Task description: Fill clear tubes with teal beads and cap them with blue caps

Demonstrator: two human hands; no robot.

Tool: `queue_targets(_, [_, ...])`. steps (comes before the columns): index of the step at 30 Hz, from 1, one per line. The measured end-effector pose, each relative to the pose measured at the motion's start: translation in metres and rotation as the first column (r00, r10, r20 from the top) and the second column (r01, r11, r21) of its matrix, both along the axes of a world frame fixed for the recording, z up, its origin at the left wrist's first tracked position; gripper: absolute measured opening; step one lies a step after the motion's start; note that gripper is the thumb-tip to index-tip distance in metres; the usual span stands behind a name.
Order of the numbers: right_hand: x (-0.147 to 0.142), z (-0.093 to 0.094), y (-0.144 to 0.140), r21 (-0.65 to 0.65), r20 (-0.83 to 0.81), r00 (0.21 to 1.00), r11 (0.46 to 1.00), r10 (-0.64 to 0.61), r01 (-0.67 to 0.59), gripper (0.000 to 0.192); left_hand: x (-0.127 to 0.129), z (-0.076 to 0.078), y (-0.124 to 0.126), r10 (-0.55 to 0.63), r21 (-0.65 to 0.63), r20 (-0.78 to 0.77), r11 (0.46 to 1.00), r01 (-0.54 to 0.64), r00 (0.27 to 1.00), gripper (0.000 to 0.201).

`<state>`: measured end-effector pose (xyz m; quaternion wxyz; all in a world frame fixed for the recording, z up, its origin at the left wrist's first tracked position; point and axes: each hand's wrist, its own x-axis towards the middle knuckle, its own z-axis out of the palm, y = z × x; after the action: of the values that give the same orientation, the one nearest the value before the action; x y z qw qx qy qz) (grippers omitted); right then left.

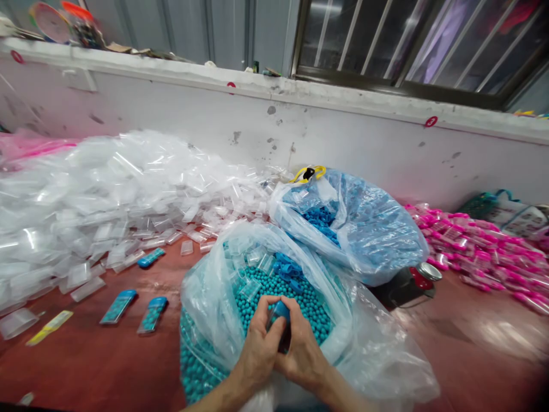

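Note:
Both my hands meet over an open plastic bag of teal beads. Between them is a small clear container with a blue cap; its lower part is mostly hidden by my fingers. My left hand wraps it from the left, thumb across the front. My right hand closes on it from the right, a finger over the cap. Inside the bag, several clear containers and blue caps lie on the beads. Two bead-filled containers rest on the red table to the left.
A large heap of clear containers covers the back left. Behind the bead bag sits a bag of blue caps. Right of it are a dark jar with a metal lid and a pile of pink pieces. A yellow cutter-like strip lies front left.

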<state>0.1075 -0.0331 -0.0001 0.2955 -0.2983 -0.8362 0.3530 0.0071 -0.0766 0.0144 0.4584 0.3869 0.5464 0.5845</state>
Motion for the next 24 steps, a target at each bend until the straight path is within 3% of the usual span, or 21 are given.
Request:
queue_targets(3, [-0.003,-0.010,-0.001,0.087,-0.030,0.999,0.996,-0.034,0.036,0.069,0.000,0.004,0.001,0.000,0.022,-0.100,1.000,0.002,0.995,0.018])
queue_targets(6, [-0.006,-0.010,-0.001,0.077,0.085,0.994,0.995,-0.064,0.058,0.076,-0.007,0.008,0.003,-0.014,0.044,-0.263,0.999,0.027,0.965,0.018])
queue_targets(9, [-0.005,0.001,0.003,-0.008,0.208,0.976,0.998,0.059,-0.058,0.089,-0.029,0.011,-0.002,0.008,0.020,-0.411,1.000,0.000,0.912,0.025])
queue_targets(11, [-0.001,0.007,0.008,-0.045,0.261,0.957,0.991,0.130,-0.122,0.087,-0.056,0.012,-0.011,0.061,-0.011,-0.535,0.997,-0.079,0.843,0.032])
queue_targets(13, [0.006,0.009,0.016,-0.052,0.333,0.934,0.992,0.129,-0.118,0.070,-0.088,0.013,-0.021,0.156,-0.009,-0.695,0.974,-0.226,0.702,0.035])
queue_targets(14, [0.010,0.009,0.020,-0.045,0.377,0.919,0.994,0.113,-0.104,0.059,-0.102,0.014,-0.026,0.211,0.023,-0.781,0.950,-0.311,0.587,0.035])
queue_targets(16, [0.014,0.006,0.028,-0.021,0.453,0.889,0.997,0.074,-0.073,0.043,-0.123,0.014,-0.032,0.248,0.110,-0.925,0.901,-0.420,0.288,0.037])
queue_targets(18, [0.015,0.005,0.035,0.004,0.500,0.865,0.999,0.044,-0.053,0.036,-0.128,0.012,-0.031,0.208,0.174,-0.977,0.894,-0.414,0.040,0.037])
queue_targets(20, [0.011,0.006,0.043,0.043,0.536,0.844,0.999,-0.002,-0.024,0.033,-0.118,0.006,-0.023,0.115,0.133,-0.990,0.942,-0.309,-0.075,0.035])
queue_targets(24, [0.003,0.012,0.063,0.191,0.588,0.796,0.981,-0.145,0.038,0.033,-0.093,-0.016,0.003,-0.021,-0.017,-0.991,0.999,-0.031,-0.131,0.040])
